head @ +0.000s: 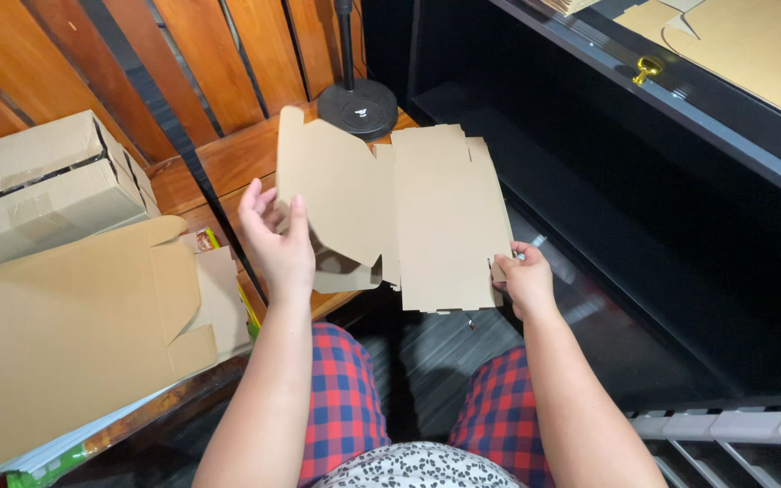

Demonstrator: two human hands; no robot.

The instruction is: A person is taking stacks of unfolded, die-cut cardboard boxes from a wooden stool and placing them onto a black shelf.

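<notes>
I hold a flat, unfolded brown cardboard box blank (436, 217) in front of me, over my lap. My left hand (275, 242) grips its left panel, which is bent upward, with the thumb on the near face. My right hand (524, 278) pinches the blank's lower right edge. My legs in red and blue checked shorts show below the hands.
A stack of flat cardboard blanks (65, 334) lies on a wooden bench at the left, with a taped cardboard box (38, 185) behind it. A black round stand base (359, 107) sits on the bench ahead. A dark cabinet (644, 181) with more cardboard on top fills the right.
</notes>
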